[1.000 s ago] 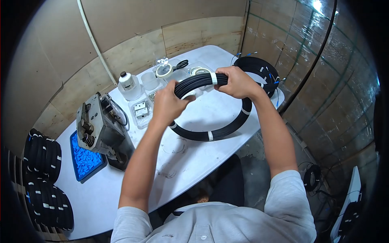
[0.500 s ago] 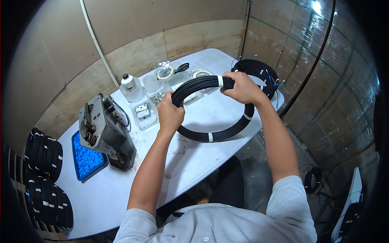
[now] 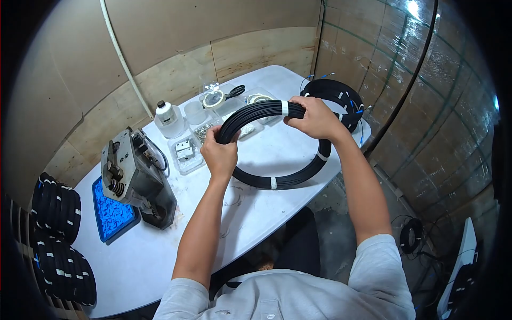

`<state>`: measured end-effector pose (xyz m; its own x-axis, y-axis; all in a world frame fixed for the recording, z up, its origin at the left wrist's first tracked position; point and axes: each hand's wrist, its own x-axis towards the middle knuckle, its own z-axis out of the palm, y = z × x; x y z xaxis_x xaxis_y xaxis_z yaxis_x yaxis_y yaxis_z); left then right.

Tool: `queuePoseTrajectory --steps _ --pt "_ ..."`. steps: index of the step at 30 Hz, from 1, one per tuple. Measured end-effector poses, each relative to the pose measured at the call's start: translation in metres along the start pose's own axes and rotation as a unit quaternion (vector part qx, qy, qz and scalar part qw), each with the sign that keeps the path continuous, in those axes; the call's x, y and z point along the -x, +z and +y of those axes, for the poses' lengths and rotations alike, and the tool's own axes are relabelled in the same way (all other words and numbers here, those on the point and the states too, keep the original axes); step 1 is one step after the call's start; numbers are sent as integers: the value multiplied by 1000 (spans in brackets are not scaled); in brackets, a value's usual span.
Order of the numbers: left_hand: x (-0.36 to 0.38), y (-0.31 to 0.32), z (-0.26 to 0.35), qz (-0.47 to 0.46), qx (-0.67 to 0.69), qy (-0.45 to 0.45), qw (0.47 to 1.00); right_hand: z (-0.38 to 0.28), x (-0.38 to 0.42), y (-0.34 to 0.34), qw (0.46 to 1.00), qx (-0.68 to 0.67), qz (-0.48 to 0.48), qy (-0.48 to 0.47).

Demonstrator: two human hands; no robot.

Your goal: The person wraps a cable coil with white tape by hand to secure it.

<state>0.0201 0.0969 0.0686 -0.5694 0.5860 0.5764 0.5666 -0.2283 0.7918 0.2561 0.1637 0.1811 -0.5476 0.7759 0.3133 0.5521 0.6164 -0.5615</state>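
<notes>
A large coil of black cable [image 3: 298,178], bound with white bands, is held up over the white table [image 3: 256,213], its far side raised and its near side low. My left hand [image 3: 220,154] has its fingers wrapped round the coil's upper left part. At the upper right, beside a white band, my right hand [image 3: 314,118] grips the same coil. Behind my right hand, another black coil [image 3: 333,88] with blue-tipped ends sits at the table's far right corner.
A metal press [image 3: 138,176] stands left beside a blue tray of small blue pieces [image 3: 113,210]. Clear containers [image 3: 185,153], a bottle [image 3: 166,114], tape [image 3: 214,98] and black-handled scissors [image 3: 236,91] lie at the back. Stacked black coils [image 3: 57,208] are at the far left.
My hands and the held coil have shifted slightly left in the view, as has most of the scene. Both hands keep their hold on the coil.
</notes>
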Motion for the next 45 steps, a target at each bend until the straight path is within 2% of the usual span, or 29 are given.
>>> queuePoseTrajectory --steps 2,4,8,10,14,16,17,18,19,20,22,23,24,28,30,32,35,37,40,45 --pt "0 4 -8 13 3 15 1000 -6 5 2 1000 6 11 6" --pt "-3 1 -7 -40 40 17 998 -8 6 2 999 16 25 15" --pt "-10 1 -22 -81 83 41 992 -7 7 2 1000 16 22 6" --pt "-11 -1 -21 -122 122 -12 985 -10 8 1 1000 8 27 -12" --pt "-8 -8 -15 -109 56 -21 992 -4 16 -1 999 22 35 22" --pt "-7 -12 -23 -104 47 -22 993 23 26 -2 995 -79 28 -58" --pt "-5 -10 -25 -103 47 -23 993 32 32 -4 993 -107 -10 -45" --pt "-2 -8 -25 -14 80 -3 997 44 37 1 993 -107 -12 -45" --pt "1 -6 -28 76 111 17 991 56 41 11 979 -200 -29 -13" --pt "3 -4 -36 75 111 16 991 68 47 22 955 -292 -46 21" --pt "7 -3 -48 90 55 -51 993 59 58 44 919 -393 19 12" --pt "8 -4 -50 71 69 -83 992 58 61 46 903 -427 31 32" --pt "7 -4 -47 71 70 -83 992 57 62 48 886 -460 41 51" --pt "6 -9 -35 31 51 -50 997 63 65 48 900 -429 52 55" --pt "4 -8 -31 19 42 -40 998 64 64 46 907 -413 80 -25" --pt "4 -8 -31 9 45 -8 999 58 67 46 898 -429 90 -28" --pt "5 -11 -29 -1 39 -6 999 68 68 46 901 -428 75 -17" --pt "5 -13 -23 -7 38 -8 999 70 68 48 942 -322 95 -3" --pt "6 -16 -12 -17 37 -9 999 65 69 49 959 -252 130 24" --pt "5 -16 -6 -23 28 -6 999 67 66 60 929 -311 197 -34"
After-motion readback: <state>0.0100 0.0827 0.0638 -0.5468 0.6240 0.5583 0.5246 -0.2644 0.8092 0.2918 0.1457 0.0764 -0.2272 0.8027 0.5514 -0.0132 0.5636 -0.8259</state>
